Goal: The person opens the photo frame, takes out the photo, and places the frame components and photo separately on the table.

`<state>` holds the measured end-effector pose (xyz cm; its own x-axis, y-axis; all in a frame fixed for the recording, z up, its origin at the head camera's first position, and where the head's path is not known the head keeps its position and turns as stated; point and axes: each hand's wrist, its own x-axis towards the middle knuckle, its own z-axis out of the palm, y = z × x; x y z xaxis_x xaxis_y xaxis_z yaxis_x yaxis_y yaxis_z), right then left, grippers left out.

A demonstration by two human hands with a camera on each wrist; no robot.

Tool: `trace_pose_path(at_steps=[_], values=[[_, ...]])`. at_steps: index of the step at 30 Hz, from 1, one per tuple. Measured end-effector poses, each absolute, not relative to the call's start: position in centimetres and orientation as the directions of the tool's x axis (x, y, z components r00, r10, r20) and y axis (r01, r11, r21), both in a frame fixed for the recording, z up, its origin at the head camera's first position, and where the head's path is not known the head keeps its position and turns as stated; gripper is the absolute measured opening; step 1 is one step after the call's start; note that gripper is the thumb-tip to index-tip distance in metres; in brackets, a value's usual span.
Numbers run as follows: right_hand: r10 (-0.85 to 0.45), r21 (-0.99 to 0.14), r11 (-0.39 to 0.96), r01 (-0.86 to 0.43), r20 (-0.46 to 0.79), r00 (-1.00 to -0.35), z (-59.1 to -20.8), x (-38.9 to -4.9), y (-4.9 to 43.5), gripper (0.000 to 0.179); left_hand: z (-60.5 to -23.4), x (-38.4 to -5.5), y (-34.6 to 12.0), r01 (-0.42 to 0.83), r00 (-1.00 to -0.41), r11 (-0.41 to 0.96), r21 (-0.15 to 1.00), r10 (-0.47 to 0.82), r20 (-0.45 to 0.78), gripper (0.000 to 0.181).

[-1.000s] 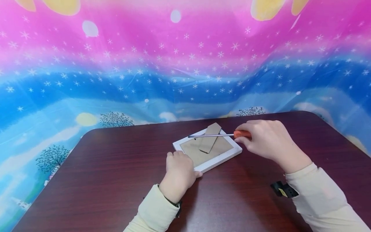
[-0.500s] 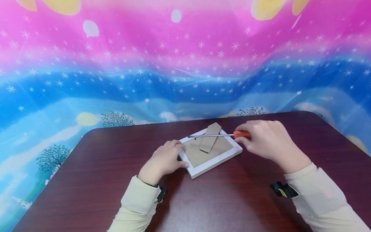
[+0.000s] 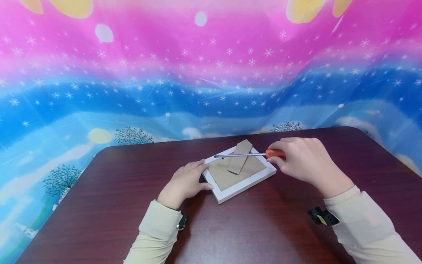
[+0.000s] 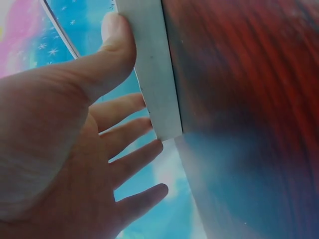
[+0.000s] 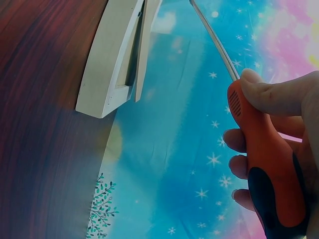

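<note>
A white picture frame (image 3: pixel 245 184) lies back side up on the table, showing its brown backing board (image 3: pixel 215 170). The stand flap (image 3: pixel 240 157) is tilted up a little from that backing, as the right wrist view shows. My left hand (image 3: pixel 184 182) is at the frame's left edge, fingers straight and spread, with the thumb against its side (image 4: pixel 149 64). My right hand (image 3: pixel 301 159) grips a screwdriver (image 5: pixel 266 159) by its orange and black handle. Its metal shaft (image 3: pixel 242 155) points left over the flap, the tip above the frame's far left border.
The dark reddish-brown table (image 3: pixel 263 227) has rounded far corners. Behind it hangs a pink and blue cloth (image 3: pixel 197 73) with snowflakes and trees. A black strap device (image 3: pixel 323 215) sits at the right sleeve cuff, and another (image 3: pixel 182 220) at the left.
My left hand has moved from the frame's near left corner leftward to its left edge, uncovering that corner, and its fingers have spread. The right hand and screwdriver have stayed in place.
</note>
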<state>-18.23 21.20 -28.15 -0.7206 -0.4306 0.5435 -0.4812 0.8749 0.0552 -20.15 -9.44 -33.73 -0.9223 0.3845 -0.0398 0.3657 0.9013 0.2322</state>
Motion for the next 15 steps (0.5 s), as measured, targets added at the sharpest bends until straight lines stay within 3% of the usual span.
trace_pose_path(at_steps=[15], values=[[-0.438, 0.06, 0.869, -0.491, 0.553, -0.709, -28.3, -18.2, 21.1, 0.02, -33.9, -19.5, -8.0, 0.383, -0.923, 0.912, 0.148, 0.384, 0.025, 0.06]])
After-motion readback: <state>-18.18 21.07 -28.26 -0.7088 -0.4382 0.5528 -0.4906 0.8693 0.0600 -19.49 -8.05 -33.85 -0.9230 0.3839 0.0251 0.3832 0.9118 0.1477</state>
